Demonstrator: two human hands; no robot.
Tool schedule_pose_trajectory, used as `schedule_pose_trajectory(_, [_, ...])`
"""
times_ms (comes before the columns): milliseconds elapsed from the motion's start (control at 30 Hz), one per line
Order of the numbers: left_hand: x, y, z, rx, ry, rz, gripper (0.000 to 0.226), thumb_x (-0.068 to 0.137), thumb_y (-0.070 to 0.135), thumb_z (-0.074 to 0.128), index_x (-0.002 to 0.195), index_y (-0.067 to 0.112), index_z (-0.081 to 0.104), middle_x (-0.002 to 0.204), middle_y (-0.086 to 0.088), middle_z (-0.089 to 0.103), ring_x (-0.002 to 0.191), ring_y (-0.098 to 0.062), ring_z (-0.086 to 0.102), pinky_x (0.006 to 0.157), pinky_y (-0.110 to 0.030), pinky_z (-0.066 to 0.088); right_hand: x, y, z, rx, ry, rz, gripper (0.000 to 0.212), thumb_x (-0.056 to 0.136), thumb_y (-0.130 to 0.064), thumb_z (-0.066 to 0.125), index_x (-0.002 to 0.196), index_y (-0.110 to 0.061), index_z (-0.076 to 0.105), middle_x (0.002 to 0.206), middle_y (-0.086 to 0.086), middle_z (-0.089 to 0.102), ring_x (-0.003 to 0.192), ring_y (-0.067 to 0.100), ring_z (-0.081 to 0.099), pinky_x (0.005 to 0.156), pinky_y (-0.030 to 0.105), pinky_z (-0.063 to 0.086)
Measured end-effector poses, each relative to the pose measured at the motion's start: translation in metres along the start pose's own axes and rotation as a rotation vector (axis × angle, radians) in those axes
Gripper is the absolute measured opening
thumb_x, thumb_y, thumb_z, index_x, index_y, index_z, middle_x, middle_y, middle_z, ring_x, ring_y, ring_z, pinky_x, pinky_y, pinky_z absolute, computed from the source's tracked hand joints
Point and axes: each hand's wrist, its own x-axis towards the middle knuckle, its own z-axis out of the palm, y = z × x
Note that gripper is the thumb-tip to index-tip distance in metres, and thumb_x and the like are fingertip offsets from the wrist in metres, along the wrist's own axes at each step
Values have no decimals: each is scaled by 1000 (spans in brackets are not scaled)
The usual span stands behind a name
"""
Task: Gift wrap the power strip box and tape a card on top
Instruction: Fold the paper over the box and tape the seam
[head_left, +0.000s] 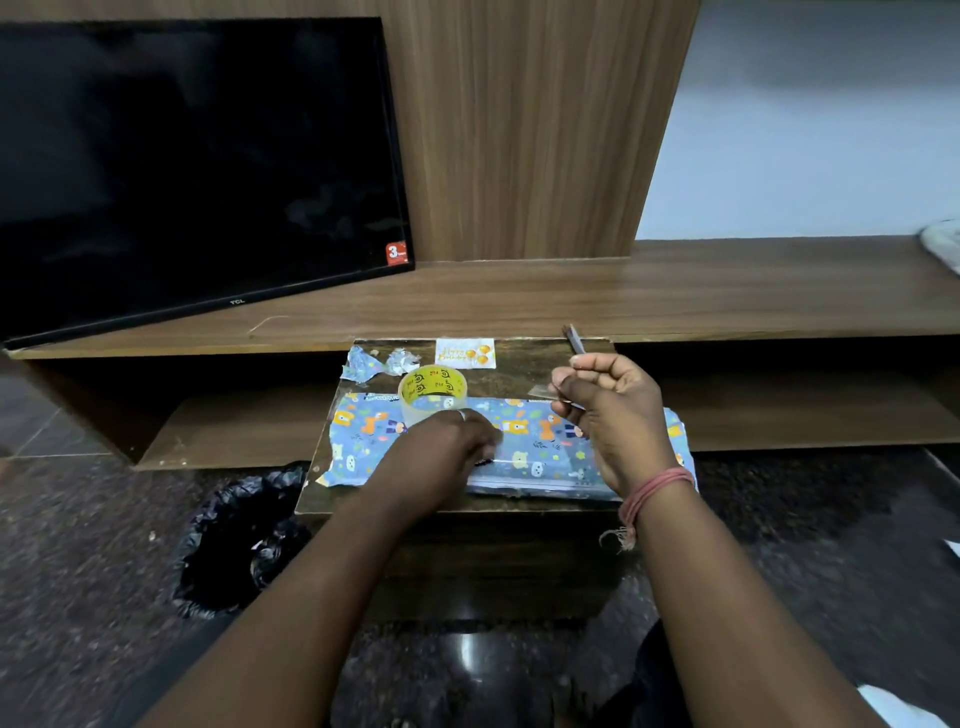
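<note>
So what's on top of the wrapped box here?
The tape roll stands on the wrapped box near its far edge, and the left hand presses the paper. What lies beneath that hand is hidden.

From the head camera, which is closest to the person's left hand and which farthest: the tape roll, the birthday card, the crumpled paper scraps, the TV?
1. Tape roll: right behind the left hand, on the wrapped box.
2. and 3. Crumpled paper scraps, back left, and birthday card, straight behind the roll: too close to call.
4. TV: far back left, on the shelf.
</note>
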Motion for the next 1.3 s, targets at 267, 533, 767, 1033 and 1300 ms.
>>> schedule_pose_trajectory(267, [-1,-10,8,-4,44,-22,15,89,28,75,102,24,81,111,11,72,104,-12,63,76,-36,56,0,2,-4,-35,27,18,19,85,4,73,95,-8,62,94,18,69,77,24,66,65,32,56])
schedule_pose_trajectory(533, [-3,-8,18,104,96,-25,7,84,25,76,91,25,76,101,10,69,95,-17,62,62,-33,51,1,3,-4,-61,3,34,19,85,2,75,96,-8,63,93,15,70,77,25,67,69,35,57])
schedule_pose_trajectory(767, [-9,4,11,130,47,-35,36,89,57,54,89,26,71,100,10,65,95,-13,58,66,-31,50,-2,1,-16,-68,-29,61,22,86,6,72,100,-8,62,102,19,71,86,26,68,74,39,58])
schedule_pose_trajectory(1033, [-18,1,25,437,-53,108,57,66,53,84,102,20,56,105,-2,58,88,-27,55,70,-37,45,-6,5,-6,-89,-44,81,24,86,12,67,100,-7,61,104,20,70,91,29,68,75,39,60])
schedule_pose_trajectory(1300, [-12,-1,28,295,189,110,14,80,23,76,78,18,64,78,1,63,70,-27,59,51,-33,41,-3,8,-8,-76,-42,101,24,86,11,67,102,-6,61,104,20,70,92,29,69,73,38,59])
